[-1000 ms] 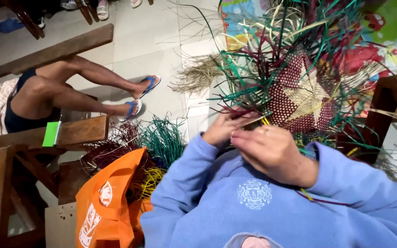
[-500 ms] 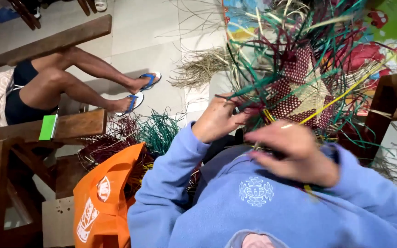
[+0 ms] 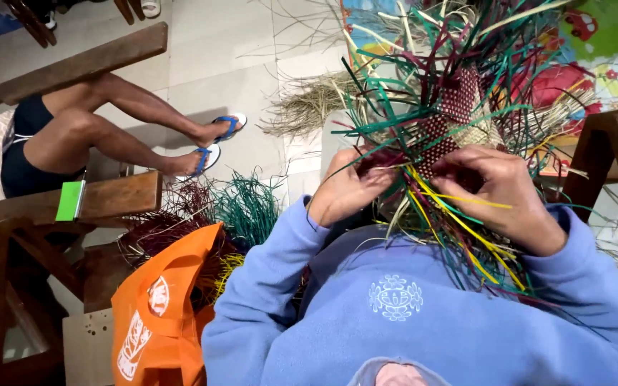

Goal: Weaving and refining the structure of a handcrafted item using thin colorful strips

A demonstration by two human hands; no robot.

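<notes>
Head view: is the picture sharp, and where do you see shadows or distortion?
Head view: mostly sharp; the left hand and right hand on the woven piece look slightly soft. Soft shadow lies beside the seated person's legs on the floor tiles. Wide lens bends the wooden bench edges.

place: home weaving workshop | cues: tiled floor [image 3: 216, 50]; wooden benches [image 3: 73, 68]; dyed straw bundles [image 3: 244, 207]
</notes>
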